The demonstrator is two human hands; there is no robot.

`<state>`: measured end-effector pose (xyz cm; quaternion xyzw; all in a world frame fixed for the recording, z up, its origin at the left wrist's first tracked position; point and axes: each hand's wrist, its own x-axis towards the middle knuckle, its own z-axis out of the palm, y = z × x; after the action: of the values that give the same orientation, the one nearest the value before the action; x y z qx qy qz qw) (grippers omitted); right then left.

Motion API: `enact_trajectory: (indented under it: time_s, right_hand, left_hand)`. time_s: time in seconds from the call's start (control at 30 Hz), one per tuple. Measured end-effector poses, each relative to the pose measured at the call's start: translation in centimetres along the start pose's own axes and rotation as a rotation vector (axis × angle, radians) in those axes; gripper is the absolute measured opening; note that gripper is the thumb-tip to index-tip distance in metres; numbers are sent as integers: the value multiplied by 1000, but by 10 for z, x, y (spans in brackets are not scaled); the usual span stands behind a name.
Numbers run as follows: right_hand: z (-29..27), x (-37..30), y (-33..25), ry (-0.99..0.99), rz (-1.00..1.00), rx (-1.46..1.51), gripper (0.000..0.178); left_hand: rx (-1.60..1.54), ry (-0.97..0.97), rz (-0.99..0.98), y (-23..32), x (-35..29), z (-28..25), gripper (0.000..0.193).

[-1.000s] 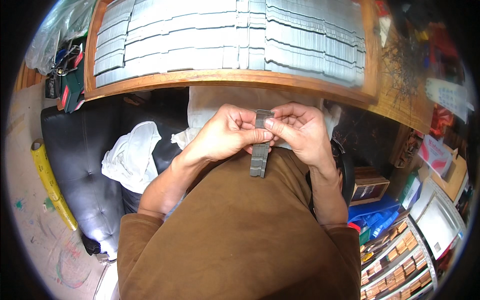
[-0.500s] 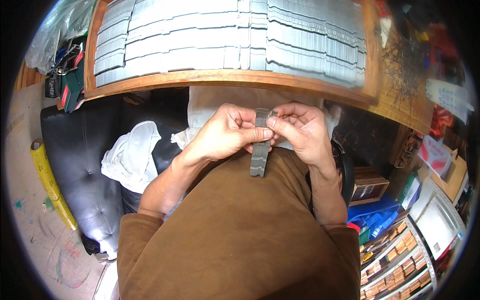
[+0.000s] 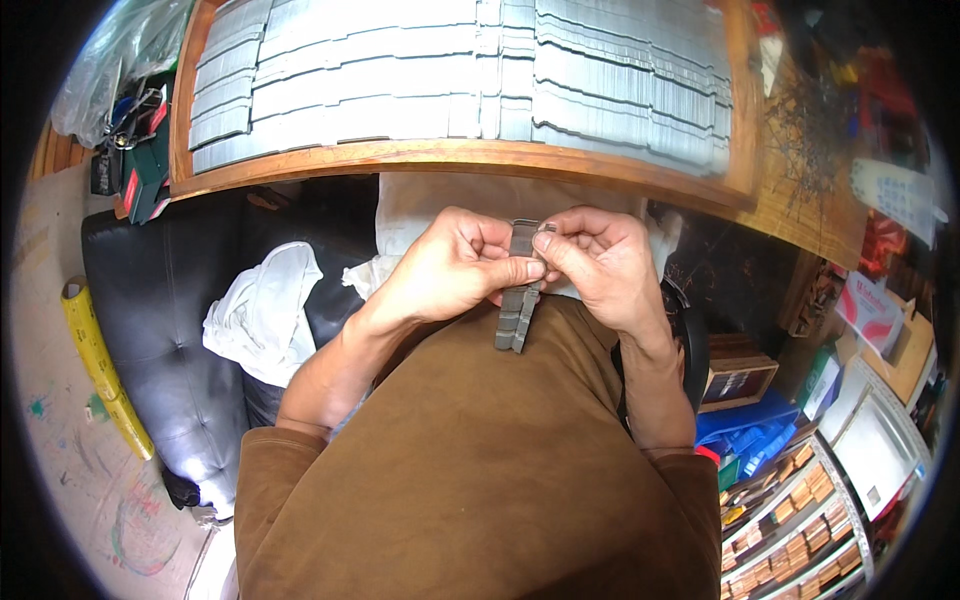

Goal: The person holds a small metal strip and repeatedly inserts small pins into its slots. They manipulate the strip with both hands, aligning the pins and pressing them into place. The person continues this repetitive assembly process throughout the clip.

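In front of my chest I hold a narrow stack of thin grey metal strips (image 3: 513, 322), upright with its lower end over my brown shirt. My left hand (image 3: 435, 268) is closed on its left side, the thumb pressed across the middle. Near the top, the thumb and fingers of my right hand (image 3: 603, 262) pinch the right edge. Below my thumbs the stack parts into a wider left portion and a slimmer right one. My fingers hide its middle and back.
Beyond my hands, a wooden tray (image 3: 430, 153) holds tight rows of similar grey pieces (image 3: 400, 110). To the left are a black padded seat (image 3: 160, 330), a white cloth (image 3: 265, 315) and a yellow tube (image 3: 105, 370). At lower right stands a rack of small wooden blocks (image 3: 800, 510).
The strips' lower end has split into two portions and shifted slightly left. Its face looks darker now. Both hands stay almost in the same place.
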<state>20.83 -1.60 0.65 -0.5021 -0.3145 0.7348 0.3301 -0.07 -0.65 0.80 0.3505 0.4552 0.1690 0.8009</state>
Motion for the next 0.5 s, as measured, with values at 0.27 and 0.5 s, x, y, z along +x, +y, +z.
enact_trajectory:
  time_s: [0.27,0.5]
  right_hand:
    - [0,-2,0,29,-10,13,12]
    - [-24,-56,-65,172,-376,-253,7]
  left_hand:
    - [-7,7,-15,-2,2,1,17]
    - [-146,39,-44,13,-6,-4,20]
